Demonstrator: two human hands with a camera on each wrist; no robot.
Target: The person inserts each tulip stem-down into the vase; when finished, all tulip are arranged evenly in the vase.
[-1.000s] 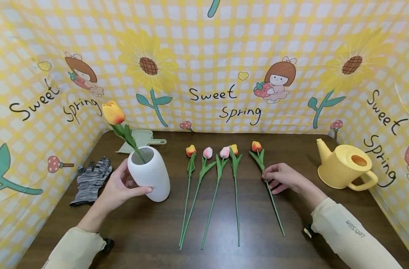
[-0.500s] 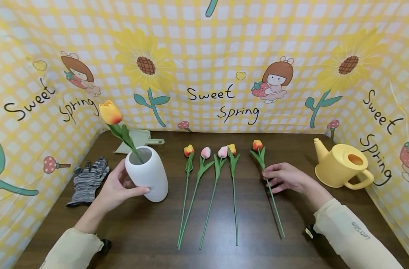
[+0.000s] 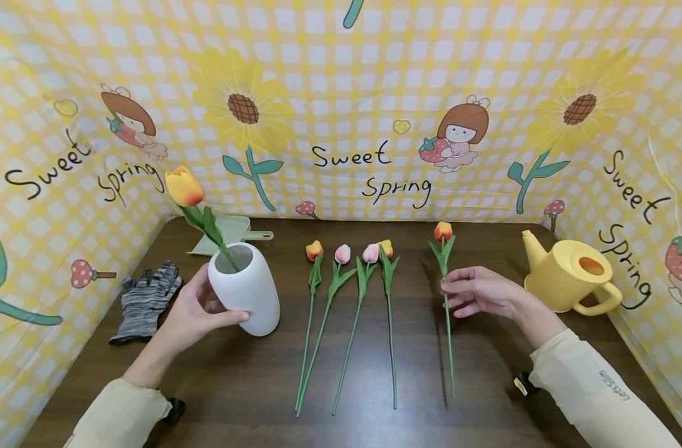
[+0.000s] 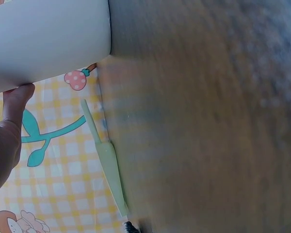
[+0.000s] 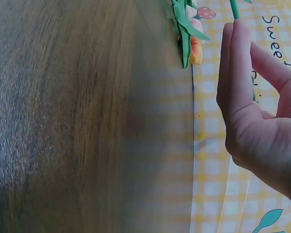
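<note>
My left hand grips the white vase around its side, thumb in front. An orange-yellow tulip stands in the vase and leans left. The left wrist view shows the vase's side and part of the hand holding it. On the right, my right hand pinches the green stem of an orange-red tulip just below its leaves. This tulip hangs a little above the table, with its shadow beside the stem. In the right wrist view, the green stem comes out past the fingertips.
Several tulips lie in a row between the hands, among them a pink one and an orange-yellow one. A yellow watering can stands at right. At left are a grey glove and a pale green dustpan.
My right hand has lifted the orange-red tulip off the table, and the stem has swung closer to straight up-and-down in view. The left hand and vase hold still; the head view shifted slightly.
</note>
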